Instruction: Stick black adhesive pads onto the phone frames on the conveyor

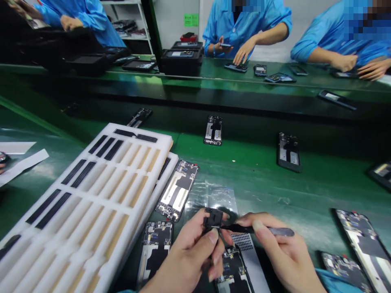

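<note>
Between the thumb and fingers of my left hand (195, 252) is a small black part (214, 218), held up above the bench. My right hand (275, 244) grips dark tweezers (275, 231), whose tip meets the right side of the black part. Beneath my hands lies an opened phone (233, 270) with its circuit board showing, beside a sheet with rows of small black dots (258, 264). Two more opened phones, one upper (179, 189) and one lower (155, 244), rest to the left of my hands.
White foam trays (122, 207) with slots, some holding black strips, are stacked at left. Opened phones (214, 130) lie along the green bench (244, 162), several at right (366, 244). Across a raised ledge, people in blue coats (244, 24) handle phones.
</note>
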Demonstrator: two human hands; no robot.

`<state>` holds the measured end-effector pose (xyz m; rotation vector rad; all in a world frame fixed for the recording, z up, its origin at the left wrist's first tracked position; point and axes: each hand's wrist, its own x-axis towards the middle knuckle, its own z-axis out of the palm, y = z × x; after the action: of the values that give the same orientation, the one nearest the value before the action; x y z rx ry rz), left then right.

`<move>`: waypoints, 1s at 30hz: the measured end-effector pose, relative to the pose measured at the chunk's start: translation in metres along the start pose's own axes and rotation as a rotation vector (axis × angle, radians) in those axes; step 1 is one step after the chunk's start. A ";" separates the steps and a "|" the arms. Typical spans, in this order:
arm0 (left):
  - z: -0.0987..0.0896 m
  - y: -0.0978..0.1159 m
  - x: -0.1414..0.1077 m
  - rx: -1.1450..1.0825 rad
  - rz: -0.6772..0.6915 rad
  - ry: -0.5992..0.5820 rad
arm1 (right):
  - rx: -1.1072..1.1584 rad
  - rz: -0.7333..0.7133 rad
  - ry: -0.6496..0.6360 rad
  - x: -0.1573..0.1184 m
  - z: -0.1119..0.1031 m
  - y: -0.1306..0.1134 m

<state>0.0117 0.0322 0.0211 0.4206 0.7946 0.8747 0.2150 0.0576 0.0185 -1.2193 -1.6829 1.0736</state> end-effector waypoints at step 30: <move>0.021 0.001 -0.030 -0.045 0.120 -0.060 | -0.020 -0.280 0.000 -0.020 -0.003 -0.035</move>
<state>0.0152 0.0076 0.0483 0.4566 0.6981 0.9858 0.2113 0.0324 0.0499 -0.9597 -1.8051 0.8874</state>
